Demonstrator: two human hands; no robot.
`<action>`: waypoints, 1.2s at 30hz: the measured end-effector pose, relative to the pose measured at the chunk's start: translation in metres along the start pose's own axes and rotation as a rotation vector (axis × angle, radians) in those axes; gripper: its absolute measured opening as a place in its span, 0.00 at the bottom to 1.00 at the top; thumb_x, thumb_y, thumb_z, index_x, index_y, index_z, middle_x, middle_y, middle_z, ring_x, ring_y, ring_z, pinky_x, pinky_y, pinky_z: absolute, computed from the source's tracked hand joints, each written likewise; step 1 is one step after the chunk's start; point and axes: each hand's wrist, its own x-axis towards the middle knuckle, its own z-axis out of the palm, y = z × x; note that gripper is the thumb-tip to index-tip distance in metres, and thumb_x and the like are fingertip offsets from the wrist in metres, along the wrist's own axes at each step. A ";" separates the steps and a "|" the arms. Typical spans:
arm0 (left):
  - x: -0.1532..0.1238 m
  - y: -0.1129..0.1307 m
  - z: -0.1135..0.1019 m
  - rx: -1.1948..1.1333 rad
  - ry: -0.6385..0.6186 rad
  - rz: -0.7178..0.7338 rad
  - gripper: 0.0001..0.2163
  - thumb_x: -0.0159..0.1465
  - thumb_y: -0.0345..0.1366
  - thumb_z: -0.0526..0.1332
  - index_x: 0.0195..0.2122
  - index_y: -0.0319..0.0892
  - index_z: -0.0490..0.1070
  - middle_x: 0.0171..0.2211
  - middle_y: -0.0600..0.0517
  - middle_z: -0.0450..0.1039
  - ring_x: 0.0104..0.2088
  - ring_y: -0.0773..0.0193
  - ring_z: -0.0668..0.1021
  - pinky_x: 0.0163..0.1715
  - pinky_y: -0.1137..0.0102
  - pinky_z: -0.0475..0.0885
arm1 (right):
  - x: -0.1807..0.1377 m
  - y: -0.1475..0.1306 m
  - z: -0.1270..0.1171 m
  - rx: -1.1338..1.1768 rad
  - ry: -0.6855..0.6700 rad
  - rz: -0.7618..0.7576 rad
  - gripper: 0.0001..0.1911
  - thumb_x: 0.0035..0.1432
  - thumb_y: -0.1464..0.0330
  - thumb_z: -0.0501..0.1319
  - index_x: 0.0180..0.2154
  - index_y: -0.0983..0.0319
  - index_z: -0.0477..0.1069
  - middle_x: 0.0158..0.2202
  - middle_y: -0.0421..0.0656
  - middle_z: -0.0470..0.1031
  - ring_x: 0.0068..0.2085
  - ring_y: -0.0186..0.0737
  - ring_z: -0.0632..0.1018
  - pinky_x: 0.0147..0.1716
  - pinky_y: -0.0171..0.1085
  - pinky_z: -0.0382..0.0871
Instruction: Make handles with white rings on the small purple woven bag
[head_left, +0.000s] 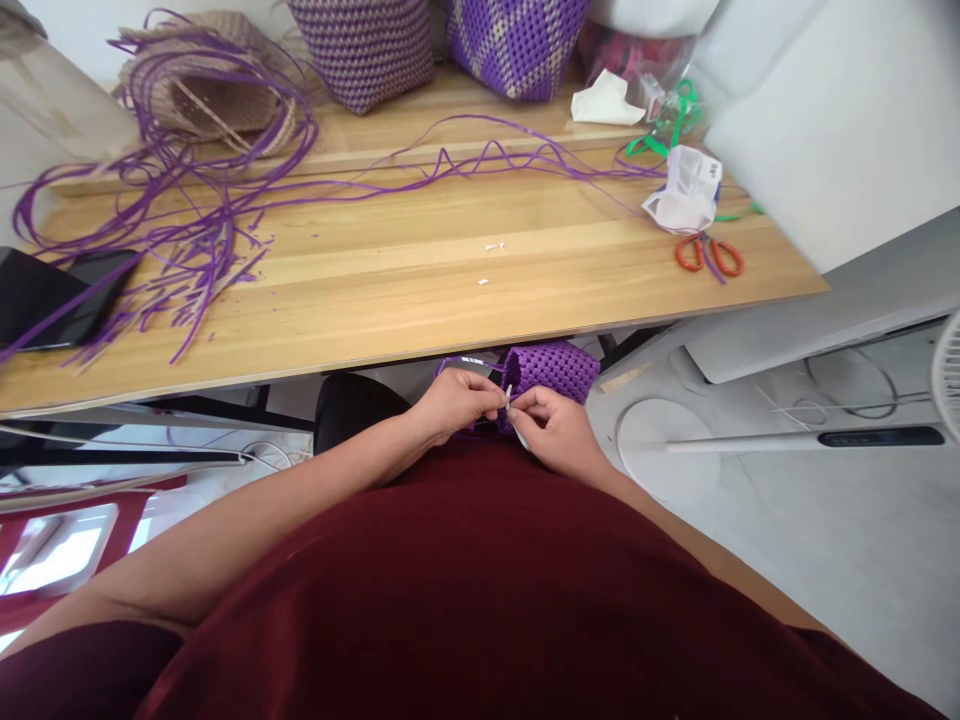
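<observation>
My left hand and my right hand meet in my lap, just below the front edge of the wooden table. Both are closed in a pinch on a small purple woven piece that lies between them and a little beyond. My right hand also grips a thin pale tool whose tip points up between the fingers. A purple strand runs from the piece under my left hand. My dark red garment fills the lower part of the view.
Loose purple strips sprawl over the table's left side beside a black phone. At the back stand a tan unfinished basket and two purple woven baskets. Orange-handled scissors, a crumpled wrapper and a fan base are to the right.
</observation>
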 end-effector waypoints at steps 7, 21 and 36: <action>0.002 -0.004 -0.001 0.081 0.034 0.051 0.06 0.52 0.36 0.66 0.26 0.38 0.77 0.19 0.54 0.71 0.19 0.73 0.67 0.19 0.76 0.61 | -0.001 -0.001 -0.012 -0.394 0.154 -0.400 0.12 0.66 0.66 0.57 0.46 0.59 0.77 0.41 0.45 0.80 0.42 0.41 0.79 0.46 0.38 0.70; -0.004 0.002 -0.004 0.475 0.043 0.199 0.07 0.55 0.36 0.64 0.29 0.38 0.78 0.25 0.52 0.77 0.25 0.67 0.74 0.26 0.74 0.66 | 0.013 -0.012 -0.010 -0.660 -0.048 -0.348 0.14 0.66 0.67 0.53 0.48 0.59 0.74 0.41 0.45 0.79 0.39 0.41 0.79 0.35 0.35 0.65; -0.017 0.005 -0.011 1.398 0.013 1.113 0.16 0.72 0.31 0.45 0.40 0.36 0.73 0.30 0.47 0.72 0.32 0.61 0.74 0.36 0.66 0.71 | 0.023 -0.043 -0.042 -0.480 -0.144 -0.229 0.05 0.55 0.71 0.60 0.31 0.61 0.74 0.28 0.40 0.79 0.30 0.39 0.77 0.29 0.34 0.59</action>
